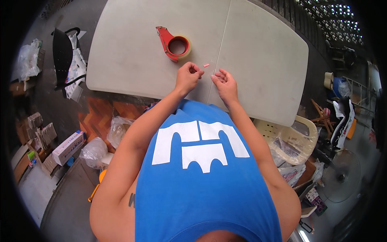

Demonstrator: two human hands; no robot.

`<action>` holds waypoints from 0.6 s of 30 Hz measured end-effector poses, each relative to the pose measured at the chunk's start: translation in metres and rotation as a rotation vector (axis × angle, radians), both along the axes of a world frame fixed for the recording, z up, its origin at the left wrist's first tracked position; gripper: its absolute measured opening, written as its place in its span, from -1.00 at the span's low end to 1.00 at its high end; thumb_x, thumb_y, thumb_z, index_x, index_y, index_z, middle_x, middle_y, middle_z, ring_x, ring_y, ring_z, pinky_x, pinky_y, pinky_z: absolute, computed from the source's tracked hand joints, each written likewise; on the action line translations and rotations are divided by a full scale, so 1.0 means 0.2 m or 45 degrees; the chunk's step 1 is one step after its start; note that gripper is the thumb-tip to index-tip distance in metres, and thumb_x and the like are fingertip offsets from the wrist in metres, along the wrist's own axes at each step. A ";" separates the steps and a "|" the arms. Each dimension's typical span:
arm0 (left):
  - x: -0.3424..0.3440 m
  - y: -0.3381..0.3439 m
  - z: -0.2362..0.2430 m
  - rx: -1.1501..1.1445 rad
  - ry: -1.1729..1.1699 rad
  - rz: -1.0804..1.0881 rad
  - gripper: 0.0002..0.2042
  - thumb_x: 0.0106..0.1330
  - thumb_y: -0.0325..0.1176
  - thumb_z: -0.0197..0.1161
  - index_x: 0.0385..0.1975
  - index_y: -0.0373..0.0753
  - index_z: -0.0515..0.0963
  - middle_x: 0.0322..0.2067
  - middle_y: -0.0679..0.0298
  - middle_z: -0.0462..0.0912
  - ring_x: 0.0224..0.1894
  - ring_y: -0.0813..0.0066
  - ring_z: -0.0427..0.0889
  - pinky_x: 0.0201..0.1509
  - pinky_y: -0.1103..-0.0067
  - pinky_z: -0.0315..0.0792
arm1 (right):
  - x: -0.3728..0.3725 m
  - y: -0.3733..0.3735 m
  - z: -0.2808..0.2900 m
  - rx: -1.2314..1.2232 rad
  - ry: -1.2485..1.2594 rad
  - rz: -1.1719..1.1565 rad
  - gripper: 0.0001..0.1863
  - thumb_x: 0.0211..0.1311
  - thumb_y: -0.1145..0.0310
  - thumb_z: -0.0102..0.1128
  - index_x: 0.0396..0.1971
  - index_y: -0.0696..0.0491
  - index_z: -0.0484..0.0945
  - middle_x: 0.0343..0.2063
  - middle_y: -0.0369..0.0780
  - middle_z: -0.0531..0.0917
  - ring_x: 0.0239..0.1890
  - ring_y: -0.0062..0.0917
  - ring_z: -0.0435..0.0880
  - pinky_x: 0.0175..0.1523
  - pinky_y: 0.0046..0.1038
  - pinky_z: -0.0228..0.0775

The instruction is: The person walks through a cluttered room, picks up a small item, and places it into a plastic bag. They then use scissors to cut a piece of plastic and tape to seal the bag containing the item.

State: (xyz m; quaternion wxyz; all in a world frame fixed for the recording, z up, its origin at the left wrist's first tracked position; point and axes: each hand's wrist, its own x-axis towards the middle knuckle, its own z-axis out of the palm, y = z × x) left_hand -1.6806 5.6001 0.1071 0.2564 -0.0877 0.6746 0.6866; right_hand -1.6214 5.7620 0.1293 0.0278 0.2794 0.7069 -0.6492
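Note:
A white folding table (262, 52) fills the upper middle of the view. On it, a red tape dispenser (172, 43) with a roll of clear tape lies just beyond my hands. A tiny pink piece (206, 65) sits on the tabletop between and slightly past both hands. My left hand (188, 76) rests near the table's front edge with fingers curled in; whether it pinches anything is too small to tell. My right hand (225, 82) lies beside it, fingers loosely apart and empty.
A cream plastic chair (300, 141) holding plastic bags stands at the right. A black chair (62, 54) stands at the left. Cardboard boxes (68, 147), clear bags (93, 152) and a floor fan (340, 177) crowd the floor around me.

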 end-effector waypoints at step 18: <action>-0.34 -0.51 0.26 -0.961 1.454 -0.329 -0.79 0.15 -0.53 0.17 -0.23 -0.18 0.61 -0.12 0.20 0.57 -0.02 0.17 0.52 0.05 0.31 0.39 | -0.14 -0.14 -0.11 0.485 -0.383 0.162 -0.63 0.06 0.32 0.42 -0.13 0.16 0.64 -0.29 -0.13 0.74 -0.27 -0.47 0.73 -0.13 -0.44 0.56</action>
